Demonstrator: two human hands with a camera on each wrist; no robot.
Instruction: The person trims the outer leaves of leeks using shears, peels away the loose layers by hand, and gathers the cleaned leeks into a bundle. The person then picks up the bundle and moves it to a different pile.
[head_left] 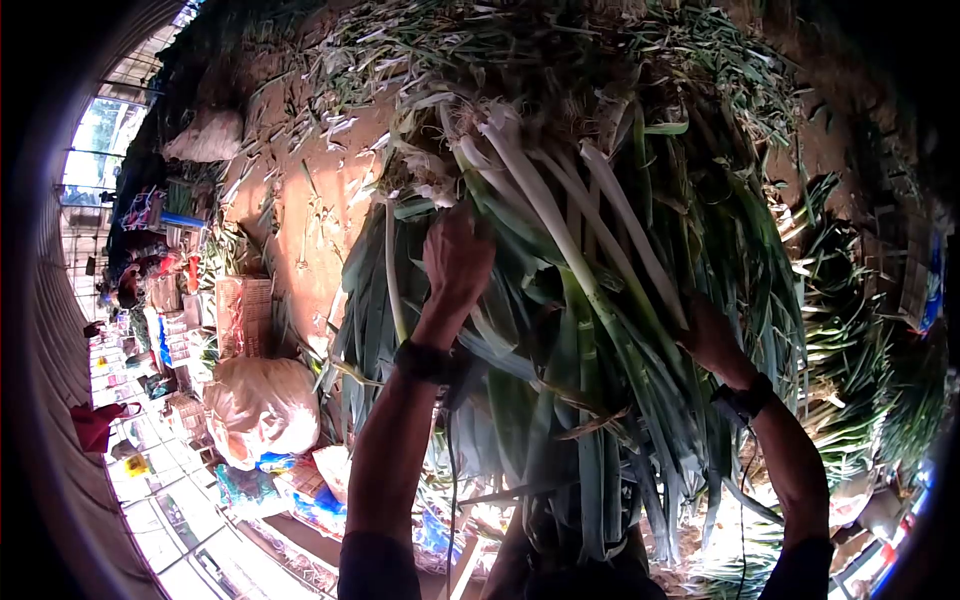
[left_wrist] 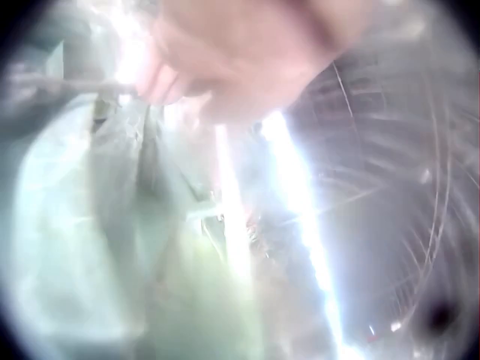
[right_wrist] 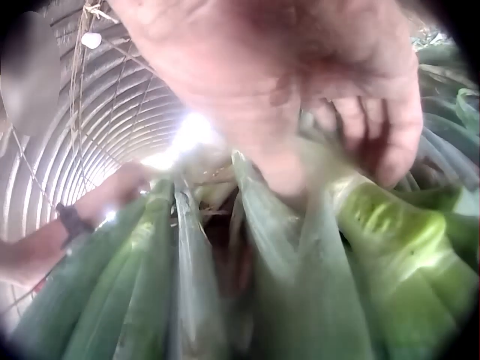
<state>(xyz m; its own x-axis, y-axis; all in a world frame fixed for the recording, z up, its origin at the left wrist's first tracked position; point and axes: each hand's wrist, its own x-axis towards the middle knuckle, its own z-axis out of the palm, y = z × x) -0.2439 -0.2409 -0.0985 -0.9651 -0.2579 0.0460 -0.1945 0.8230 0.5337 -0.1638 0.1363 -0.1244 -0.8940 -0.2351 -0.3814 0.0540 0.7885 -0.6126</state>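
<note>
A big heap of leeks (head_left: 540, 205) lies before me, white root ends away and long green leaves (head_left: 590, 450) hanging toward my body. My left hand (head_left: 460, 258) is closed at the left of the heap, gripping a leek close to the roots; the blurred left wrist view shows its curled fingers (left_wrist: 161, 79) above pale green leaves. On the right side, my right hand (head_left: 712, 338) holds a leek where white turns to green. Its fingers (right_wrist: 375, 127) curl around a bright green stalk (right_wrist: 390, 225) in the right wrist view, with more leaves beside it.
Cut leaves and trimmings (head_left: 560, 45) cover the ground beyond the heap. More leeks (head_left: 845, 340) lie in a row at the right. A large pale sack (head_left: 262, 405) and a woven crate (head_left: 243, 315) stand at the left, near bare earth (head_left: 310, 190).
</note>
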